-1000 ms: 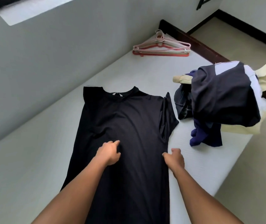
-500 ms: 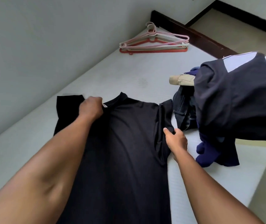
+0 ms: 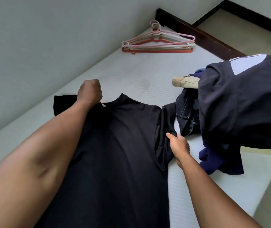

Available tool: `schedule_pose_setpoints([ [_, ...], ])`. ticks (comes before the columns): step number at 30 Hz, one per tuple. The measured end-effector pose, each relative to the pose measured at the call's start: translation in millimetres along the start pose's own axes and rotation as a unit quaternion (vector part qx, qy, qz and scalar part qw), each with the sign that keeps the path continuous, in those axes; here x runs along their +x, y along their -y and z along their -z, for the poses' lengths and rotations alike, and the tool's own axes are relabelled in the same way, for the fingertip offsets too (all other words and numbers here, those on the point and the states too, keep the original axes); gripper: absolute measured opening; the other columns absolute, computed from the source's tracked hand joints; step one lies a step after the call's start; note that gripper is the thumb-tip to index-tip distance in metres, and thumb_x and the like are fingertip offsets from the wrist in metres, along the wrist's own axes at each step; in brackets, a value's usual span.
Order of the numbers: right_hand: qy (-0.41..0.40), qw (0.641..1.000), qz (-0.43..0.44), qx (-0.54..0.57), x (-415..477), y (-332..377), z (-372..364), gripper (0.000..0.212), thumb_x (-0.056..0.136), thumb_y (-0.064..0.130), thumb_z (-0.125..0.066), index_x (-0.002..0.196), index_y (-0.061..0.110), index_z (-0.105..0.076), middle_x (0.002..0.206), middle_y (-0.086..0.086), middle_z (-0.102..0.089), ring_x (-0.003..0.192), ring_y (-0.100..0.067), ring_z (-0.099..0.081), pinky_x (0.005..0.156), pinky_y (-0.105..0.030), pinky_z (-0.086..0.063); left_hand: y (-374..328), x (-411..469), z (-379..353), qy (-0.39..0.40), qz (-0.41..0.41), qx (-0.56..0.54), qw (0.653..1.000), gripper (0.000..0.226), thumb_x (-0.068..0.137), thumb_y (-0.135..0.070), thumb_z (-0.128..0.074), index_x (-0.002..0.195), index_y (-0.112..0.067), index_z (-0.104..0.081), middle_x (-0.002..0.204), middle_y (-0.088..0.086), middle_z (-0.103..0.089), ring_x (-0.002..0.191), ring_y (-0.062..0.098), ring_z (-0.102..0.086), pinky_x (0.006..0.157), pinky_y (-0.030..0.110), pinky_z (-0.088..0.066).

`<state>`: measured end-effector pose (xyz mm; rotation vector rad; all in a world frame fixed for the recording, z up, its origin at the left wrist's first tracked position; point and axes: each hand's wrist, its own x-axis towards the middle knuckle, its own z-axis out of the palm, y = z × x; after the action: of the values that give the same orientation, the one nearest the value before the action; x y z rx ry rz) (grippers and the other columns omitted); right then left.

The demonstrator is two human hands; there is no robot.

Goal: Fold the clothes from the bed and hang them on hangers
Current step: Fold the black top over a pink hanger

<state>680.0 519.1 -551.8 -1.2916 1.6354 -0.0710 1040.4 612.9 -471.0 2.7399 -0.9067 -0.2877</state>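
Note:
A black short-sleeved garment point(image 3: 123, 145) lies flat on the white mattress point(image 3: 139, 76), neck towards the far end. My left hand point(image 3: 90, 92) grips its left shoulder beside the collar, fingers curled under. My right hand point(image 3: 178, 145) pinches the edge of the right sleeve, which is folded inwards. A stack of plastic hangers point(image 3: 159, 41), pink, white and red, lies at the far end of the mattress.
A heap of dark clothes point(image 3: 238, 112) with navy, denim and beige pieces sits on the right side of the mattress, close to my right hand. A grey wall point(image 3: 40, 38) runs along the left. The dark wooden bed frame point(image 3: 197, 33) borders the far right edge.
Both hands moved from the garment's middle up to its top: the left to the shoulder by the collar, the right to the right sleeve. My view leaned closer.

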Motion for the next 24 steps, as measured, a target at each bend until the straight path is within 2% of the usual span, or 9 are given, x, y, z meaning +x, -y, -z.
schedule_pose_setpoints([
  [4,0.023,0.999,-0.013,0.030,-5,3,4,0.052,0.092,0.055,-0.062,0.128,0.017,-0.066,0.129,-0.004,-0.064,0.121,-0.030,-0.058,0.106,-0.046,-0.048,0,-44,-3,-0.073,0.037,-0.090,0.993,0.010,0.093,-0.019,-0.055,0.090,-0.015,-0.063,0.086,0.018,-0.068,0.081,0.041,-0.067,0.071,0.041,-0.057],
  [7,0.013,0.996,-0.026,0.088,-12,10,9,0.042,0.087,0.054,-0.067,0.103,0.015,-0.070,0.105,-0.002,-0.065,0.102,-0.026,-0.060,0.087,-0.039,-0.050,8,-95,-27,0.054,-0.074,0.005,0.996,0.021,0.090,-0.031,-0.054,0.089,-0.013,-0.065,0.092,0.020,-0.068,0.089,0.045,-0.066,0.074,0.044,-0.056],
  [9,-0.020,0.989,-0.028,0.142,-16,13,9,0.034,0.086,0.044,-0.071,0.078,0.013,-0.059,0.083,-0.001,-0.059,0.081,-0.024,-0.054,0.069,-0.036,-0.042,23,-102,-39,0.098,-0.094,0.024,0.990,0.033,0.090,-0.028,-0.056,0.119,-0.014,-0.066,0.125,0.015,-0.063,0.116,0.042,-0.060,0.095,0.048,-0.053],
  [12,-0.096,0.971,-0.014,0.219,-32,13,7,0.032,0.084,0.031,-0.071,0.067,0.019,-0.047,0.067,0.004,-0.046,0.068,-0.020,-0.044,0.060,-0.034,-0.035,31,-100,-48,0.048,-0.018,-0.074,0.996,0.070,0.094,-0.016,-0.063,0.158,-0.009,-0.035,0.165,0.018,-0.030,0.151,0.036,-0.029,0.122,0.048,-0.032],
  [17,-0.270,0.945,0.083,0.164,-74,21,-1,0.018,0.087,0.023,-0.073,0.085,0.008,-0.062,0.073,0.000,-0.061,0.075,-0.029,-0.060,0.062,-0.033,-0.037,9,-174,-56,-0.071,-0.050,-0.237,0.968,0.047,0.086,0.004,-0.061,0.130,-0.012,-0.065,0.119,0.006,-0.072,0.107,0.023,-0.066,0.099,0.034,-0.051],
  [19,-0.241,0.943,0.221,0.061,-89,29,-13,0.018,0.087,0.024,-0.076,0.088,0.013,-0.061,0.075,0.000,-0.062,0.075,-0.030,-0.061,0.066,-0.033,-0.036,0,-199,-53,-0.001,0.062,-0.403,0.913,0.032,0.095,-0.001,-0.060,0.123,-0.014,-0.068,0.095,0.007,-0.076,0.080,0.021,-0.072,0.076,0.033,-0.058],
  [20,-0.175,0.934,0.312,-0.005,-97,33,-19,0.018,0.088,0.026,-0.076,0.090,0.016,-0.061,0.078,0.002,-0.063,0.076,-0.026,-0.061,0.067,-0.033,-0.039,-3,-207,-54,0.046,0.135,-0.494,0.858,0.024,0.101,-0.008,-0.059,0.123,-0.011,-0.067,0.091,0.014,-0.076,0.073,0.024,-0.073,0.069,0.035,-0.059],
  [22,0.020,0.884,0.451,-0.122,-114,36,-30,0.026,0.089,0.040,-0.075,0.104,0.021,-0.065,0.102,0.005,-0.070,0.097,-0.017,-0.065,0.083,-0.034,-0.048,-6,-218,-47,0.106,0.264,-0.622,0.730,0.032,0.107,-0.033,-0.053,0.123,-0.007,-0.065,0.098,0.023,-0.075,0.080,0.034,-0.075,0.071,0.041,-0.061],
  [24,0.112,0.852,0.481,-0.177,-131,25,-36,0.047,0.089,0.058,-0.070,0.126,0.030,-0.065,0.141,0.009,-0.063,0.132,-0.007,-0.055,0.110,-0.028,-0.040,-3,-224,-45,0.147,0.336,-0.681,0.634,0.056,0.104,-0.059,-0.042,0.122,-0.012,-0.065,0.109,0.019,-0.076,0.098,0.036,-0.074,0.082,0.046,-0.059],
])
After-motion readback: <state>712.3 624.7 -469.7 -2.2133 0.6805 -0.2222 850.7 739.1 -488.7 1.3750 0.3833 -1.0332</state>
